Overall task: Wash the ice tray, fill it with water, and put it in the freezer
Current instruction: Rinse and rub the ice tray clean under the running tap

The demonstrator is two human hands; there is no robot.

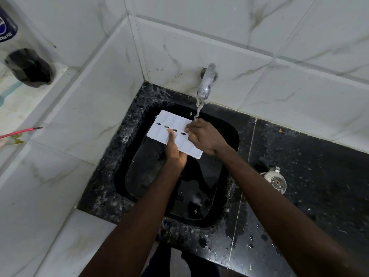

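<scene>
My left hand (175, 149) grips the white ice tray (169, 124) from below, thumb pressed on top. My right hand (203, 136) pinches its far edge under the running tap (206, 81), above the black sink (119, 156).

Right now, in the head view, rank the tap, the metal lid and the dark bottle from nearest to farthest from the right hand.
1. Tap: just behind the right hand.
2. Metal lid: on the counter, to its right.
3. Dark bottle: far left, on the ledge.
</scene>
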